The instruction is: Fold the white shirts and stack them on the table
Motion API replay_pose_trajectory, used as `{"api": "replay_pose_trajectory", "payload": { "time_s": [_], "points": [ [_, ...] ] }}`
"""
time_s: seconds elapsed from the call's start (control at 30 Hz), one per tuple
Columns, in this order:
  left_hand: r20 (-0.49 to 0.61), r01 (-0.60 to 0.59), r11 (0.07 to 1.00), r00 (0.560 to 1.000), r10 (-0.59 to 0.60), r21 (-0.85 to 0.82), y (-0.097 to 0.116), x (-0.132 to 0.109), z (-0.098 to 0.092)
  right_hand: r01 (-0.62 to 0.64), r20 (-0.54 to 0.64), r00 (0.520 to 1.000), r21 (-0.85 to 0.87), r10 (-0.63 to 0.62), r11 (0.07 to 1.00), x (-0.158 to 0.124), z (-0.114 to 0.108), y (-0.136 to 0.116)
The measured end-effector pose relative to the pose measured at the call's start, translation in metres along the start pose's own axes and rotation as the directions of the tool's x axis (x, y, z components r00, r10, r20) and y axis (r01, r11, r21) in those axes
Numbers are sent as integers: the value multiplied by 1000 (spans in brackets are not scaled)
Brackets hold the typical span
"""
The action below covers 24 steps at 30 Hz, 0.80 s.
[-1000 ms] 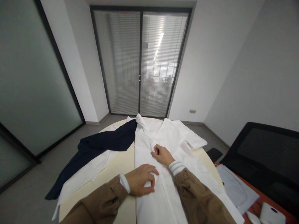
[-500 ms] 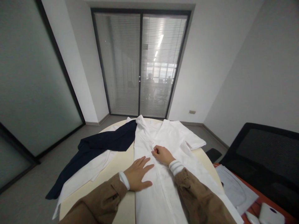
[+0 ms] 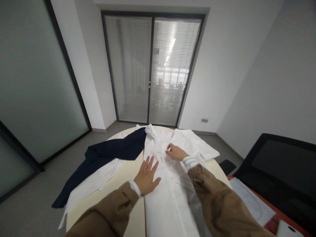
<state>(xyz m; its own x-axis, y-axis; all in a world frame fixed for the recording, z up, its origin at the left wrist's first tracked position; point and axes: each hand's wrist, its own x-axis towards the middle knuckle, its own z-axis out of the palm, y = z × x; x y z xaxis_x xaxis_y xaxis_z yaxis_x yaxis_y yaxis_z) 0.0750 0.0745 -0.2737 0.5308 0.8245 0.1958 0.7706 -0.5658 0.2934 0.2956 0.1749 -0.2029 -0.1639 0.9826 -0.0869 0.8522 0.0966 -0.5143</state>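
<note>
A white short-sleeved garment [image 3: 163, 204] lies spread on a round cream table [image 3: 134, 171], its neck end at the far edge. My left hand [image 3: 147, 177] rests on its left side with the fingers spread. Near the front opening, below the neckline, my right hand [image 3: 175, 152] has its fingertips pinched together at the cloth. To the left, a dark navy garment [image 3: 116, 148] is draped over another white garment [image 3: 91, 184], and both hang past the table's left edge.
A black mesh chair [image 3: 278, 164] stands at the right. Beside it, a red-orange surface [image 3: 276, 214] holds a clear plastic sheet or bag [image 3: 251, 200] and a white device [image 3: 287, 229]. Behind the table are glass doors with blinds [image 3: 150, 69].
My right hand has moved up and to the right, pulling the cloth's front edge slightly. My left hand has shifted a little, its fingers now pointing more toward the far side.
</note>
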Motion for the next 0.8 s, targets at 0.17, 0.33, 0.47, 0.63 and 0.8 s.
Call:
{"api": "replay_pose_trajectory", "payload": {
  "time_s": [0.17, 0.33, 0.47, 0.63, 0.8],
  "points": [
    [31, 13, 1000, 999, -14, 13, 2, 1, -2, -27, -204, 979, 22, 31, 999, 50, -16, -31],
    [45, 13, 1000, 999, -13, 2, 1, 3, -4, -11, -183, 982, 150, 39, 989, 103, -5, -55],
    [49, 17, 1000, 999, -16, -7, 0, 5, -4, -16, -115, 992, 309, 54, 951, 139, 8, -64],
    [42, 51, 998, 998, -51, 22, 1, 6, -3, -21, -78, 995, 474, 66, 880, 168, 26, -64],
    [25, 33, 999, 999, -33, 7, 0, 5, -1, 42, -113, 993, 589, 31, 807, 175, 45, -55]
  ]
}}
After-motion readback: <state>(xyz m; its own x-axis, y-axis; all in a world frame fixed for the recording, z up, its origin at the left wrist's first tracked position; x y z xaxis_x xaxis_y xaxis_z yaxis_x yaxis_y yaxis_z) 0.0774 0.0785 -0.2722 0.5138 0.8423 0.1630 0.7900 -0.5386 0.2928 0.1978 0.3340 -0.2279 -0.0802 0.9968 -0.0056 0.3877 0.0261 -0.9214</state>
